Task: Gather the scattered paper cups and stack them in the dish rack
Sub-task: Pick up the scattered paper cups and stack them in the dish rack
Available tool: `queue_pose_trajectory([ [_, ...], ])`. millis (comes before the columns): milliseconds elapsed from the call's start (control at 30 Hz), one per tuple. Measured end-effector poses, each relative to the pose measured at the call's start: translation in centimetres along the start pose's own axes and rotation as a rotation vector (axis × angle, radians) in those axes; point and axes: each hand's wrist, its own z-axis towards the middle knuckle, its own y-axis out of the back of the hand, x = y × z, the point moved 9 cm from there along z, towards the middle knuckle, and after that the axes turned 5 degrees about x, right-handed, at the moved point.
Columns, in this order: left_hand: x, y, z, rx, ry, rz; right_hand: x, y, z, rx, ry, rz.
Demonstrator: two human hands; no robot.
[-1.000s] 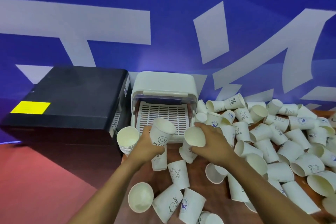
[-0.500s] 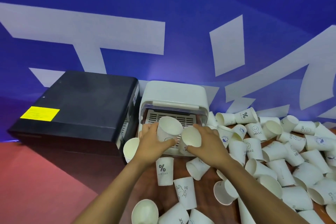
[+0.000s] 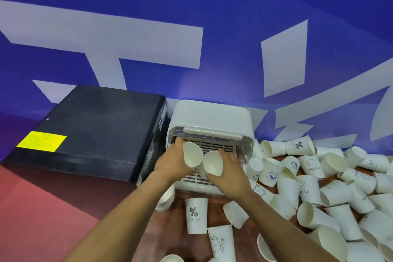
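The white dish rack (image 3: 210, 116) stands against the blue wall, its slatted tray open toward me. My left hand (image 3: 173, 160) grips a white paper cup (image 3: 191, 153) over the tray's left side, mouth facing me. Beside it my right hand (image 3: 228, 168) grips a second paper cup (image 3: 213, 162) over the tray's middle. The two cups nearly touch. Several more paper cups (image 3: 310, 176) lie scattered on the wooden table to the right, and a "%" cup (image 3: 196, 215) lies just in front of the rack.
A large black box (image 3: 89, 132) with a yellow label sits left of the rack, close to my left arm. A short stack of cups (image 3: 164, 202) stands at the table's left edge. Red floor (image 3: 32, 208) lies below left.
Both hands have carried their cups forward from in front of the rack to over its slatted tray. The view has moved closer to the rack.
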Motion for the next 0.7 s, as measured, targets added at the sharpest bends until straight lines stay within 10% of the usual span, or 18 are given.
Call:
queue_pose_trajectory([
  [700, 3.4, -3.8, 5.8, 0.147, 0.077, 0.500, -1.8, -3.9, 4.8, 0.089, -0.086, -0.187],
])
